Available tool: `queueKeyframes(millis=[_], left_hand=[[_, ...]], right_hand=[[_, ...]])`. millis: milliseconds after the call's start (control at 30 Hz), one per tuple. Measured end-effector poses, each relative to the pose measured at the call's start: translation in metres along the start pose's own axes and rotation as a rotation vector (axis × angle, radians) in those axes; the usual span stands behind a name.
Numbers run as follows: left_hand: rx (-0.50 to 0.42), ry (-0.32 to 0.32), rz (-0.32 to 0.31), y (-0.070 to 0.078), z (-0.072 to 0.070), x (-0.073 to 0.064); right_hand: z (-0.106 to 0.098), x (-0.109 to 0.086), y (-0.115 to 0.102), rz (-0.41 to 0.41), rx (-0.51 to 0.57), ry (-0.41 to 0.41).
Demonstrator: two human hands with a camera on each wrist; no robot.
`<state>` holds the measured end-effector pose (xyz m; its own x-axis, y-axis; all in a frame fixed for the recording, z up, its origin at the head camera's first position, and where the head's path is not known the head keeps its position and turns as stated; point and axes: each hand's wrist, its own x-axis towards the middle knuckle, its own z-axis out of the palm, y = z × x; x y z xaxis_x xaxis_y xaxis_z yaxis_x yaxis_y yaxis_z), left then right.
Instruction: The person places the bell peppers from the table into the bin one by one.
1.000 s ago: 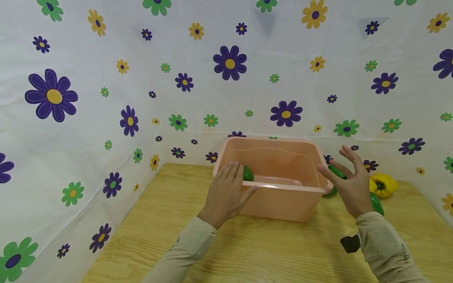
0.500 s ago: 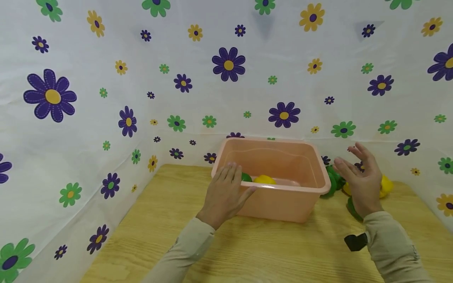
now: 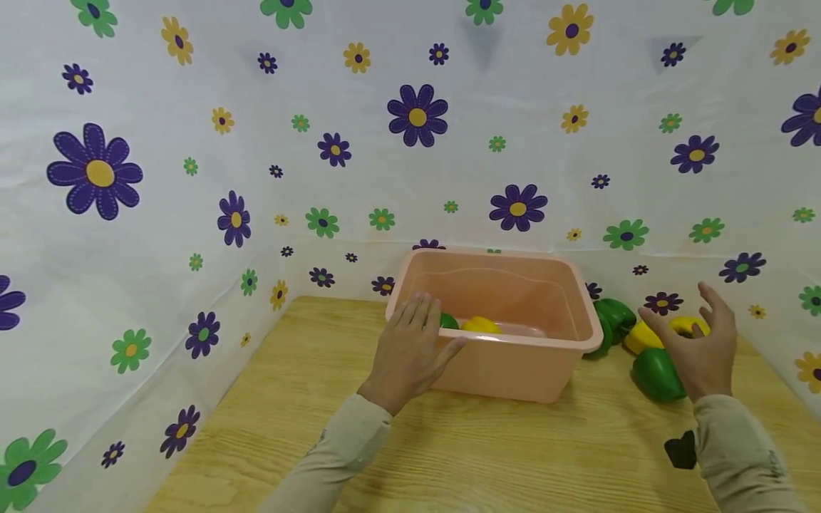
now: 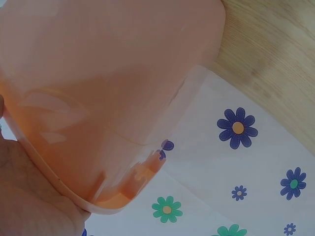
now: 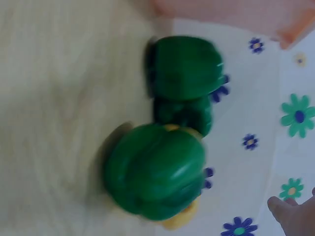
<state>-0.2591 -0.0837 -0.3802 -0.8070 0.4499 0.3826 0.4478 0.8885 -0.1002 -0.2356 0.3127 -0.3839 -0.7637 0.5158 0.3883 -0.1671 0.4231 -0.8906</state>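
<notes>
My left hand [image 3: 410, 353] rests with straight fingers over the front left rim of a pink plastic tub [image 3: 503, 370]. Inside the tub, a green bell pepper [image 3: 448, 322] and a yellow bell pepper [image 3: 481, 325] show partly above the front edge. To the right, my right hand [image 3: 702, 345] holds nothing, its thumb and fingers spread apart. Nearest to it lies a green bell pepper [image 3: 657, 375], large in the right wrist view. Behind are yellow peppers [image 3: 641, 338], partly hidden by the hand. More green peppers [image 3: 616, 317] lie beside the tub.
The wooden table [image 3: 308, 427] reaches the flower-patterned sheet [image 3: 359, 185] that hangs behind and on the left. A small black object [image 3: 681, 450] shows beside the right sleeve.
A yellow pepper has come into view inside the tub beside the green one. My right hand has moved right, away from the tub, uncovering the nearest green pepper. The left hand stays put.
</notes>
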Motion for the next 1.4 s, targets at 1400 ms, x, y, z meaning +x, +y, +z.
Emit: queueKeyframes(millis=[1400], left_hand=[[0.001,-0.011,-0.002,0.001,-0.001,0.001]], right_hand=[[-0.018,-0.009,0.09,0.213,-0.549,-0.362]])
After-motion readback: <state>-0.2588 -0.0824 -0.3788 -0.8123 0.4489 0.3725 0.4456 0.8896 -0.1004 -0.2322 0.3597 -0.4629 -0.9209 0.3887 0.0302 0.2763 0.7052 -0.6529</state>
